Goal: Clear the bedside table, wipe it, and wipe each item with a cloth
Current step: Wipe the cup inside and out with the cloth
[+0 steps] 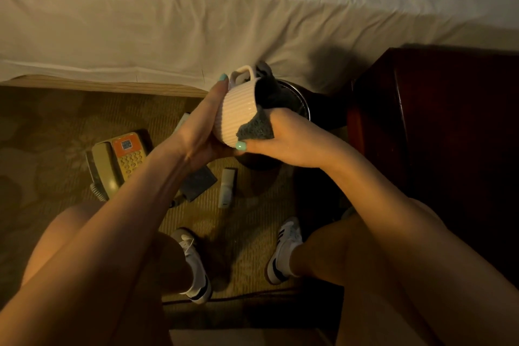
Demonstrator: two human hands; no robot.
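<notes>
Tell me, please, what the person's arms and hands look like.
The left arm and right arm are bare, no sleeves in view. The left hand and right hand show no rings, watch or bracelet. Two visible fingernails carry turquoise polish.

Ribbed white mug (238, 112), grey cloth (257, 128)
Mug tilted sideways, handle uppermost; cloth stuffed into its mouth, 1 corner lapping over the rim.

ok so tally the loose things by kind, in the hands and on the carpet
mug: 1
cloth: 1
telephone: 1
white remote-like stick: 1
dark flat pad: 1
dark round vessel: 1
pale item, partly hidden: 1
total: 7
</notes>
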